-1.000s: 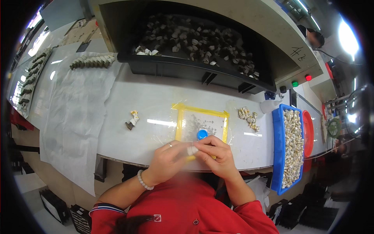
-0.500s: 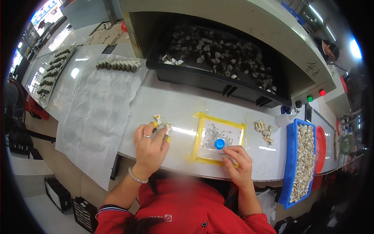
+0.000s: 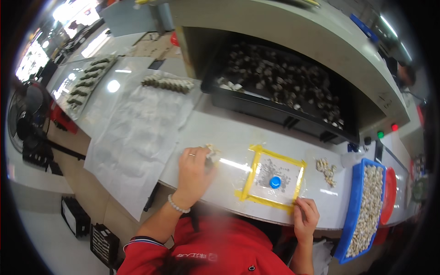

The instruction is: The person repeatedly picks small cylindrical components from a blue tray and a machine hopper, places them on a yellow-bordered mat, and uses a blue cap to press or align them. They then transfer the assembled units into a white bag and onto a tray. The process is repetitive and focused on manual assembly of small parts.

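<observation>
My left hand [image 3: 195, 172] is bent over the white table, its fingers closed round small white pieces [image 3: 211, 153] with a little yellow on them; blur hides their exact shape. At the lower right corner of a yellow tape frame [image 3: 251, 176], my right hand [image 3: 306, 216] has its thumb and fingers drawn together. Whatever its fingertips may hold is too small to tell. Within the tape, a round blue cap [image 3: 275, 182] sits on a pale sheet [image 3: 263, 191] among many small grey discs or spots [image 3: 269, 168].
Right of the frame lie a loose cluster of small whitish-yellow pieces [image 3: 326, 172] and a blue tray [image 3: 353, 215] full of similar ones. A black bin [image 3: 256, 110] of pale pieces stands under a housing at the back. White sheeting [image 3: 133, 128] with a stacked row [image 3: 167, 84] covers the left.
My right hand has moved from beside the blue cap to the tape frame's lower right corner. My left hand has closed over the small white pieces. The whole view has shifted.
</observation>
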The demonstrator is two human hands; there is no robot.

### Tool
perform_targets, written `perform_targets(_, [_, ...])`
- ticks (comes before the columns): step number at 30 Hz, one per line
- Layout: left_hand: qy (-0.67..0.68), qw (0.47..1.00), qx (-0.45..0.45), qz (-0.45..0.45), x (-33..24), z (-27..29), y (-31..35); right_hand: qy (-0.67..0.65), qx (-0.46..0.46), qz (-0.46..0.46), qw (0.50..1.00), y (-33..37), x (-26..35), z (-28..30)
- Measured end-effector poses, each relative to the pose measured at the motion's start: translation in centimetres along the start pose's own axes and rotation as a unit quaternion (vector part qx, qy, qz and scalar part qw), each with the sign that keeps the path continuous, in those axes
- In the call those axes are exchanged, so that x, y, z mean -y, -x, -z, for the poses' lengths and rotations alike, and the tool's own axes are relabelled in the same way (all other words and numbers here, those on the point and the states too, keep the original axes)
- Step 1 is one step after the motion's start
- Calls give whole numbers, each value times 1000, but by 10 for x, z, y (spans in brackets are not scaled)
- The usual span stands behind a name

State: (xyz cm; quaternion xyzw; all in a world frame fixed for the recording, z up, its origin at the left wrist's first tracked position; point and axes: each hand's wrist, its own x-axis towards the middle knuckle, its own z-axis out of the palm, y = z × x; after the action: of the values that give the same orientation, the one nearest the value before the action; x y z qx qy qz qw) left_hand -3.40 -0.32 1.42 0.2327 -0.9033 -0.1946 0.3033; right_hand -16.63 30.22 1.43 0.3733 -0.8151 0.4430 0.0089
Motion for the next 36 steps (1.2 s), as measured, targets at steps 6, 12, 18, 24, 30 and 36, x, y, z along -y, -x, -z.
perform_targets(6, [148,987,50,49,-23,37,18,-10,5,0,1000,3,-1,-1])
perform_targets(12, [127,987,2,99,18,124,-27,-20,4,-11,1000,4,-6,-2])
perform_targets(18, [-34,989,-81,119,179,129,-154,-15,-7,-1,1000,0,-1,-3])
perform_targets(24, [-62,982,-95,149,277,98,-195,12,-29,18,999,-3,-3,-6])
perform_targets(30, [-8,985,-24,173,257,97,-191,18,-30,4,999,-1,-2,-6])
perform_targets(36, [-97,988,-62,105,242,102,-186,12,-27,9,1000,-3,2,-9])
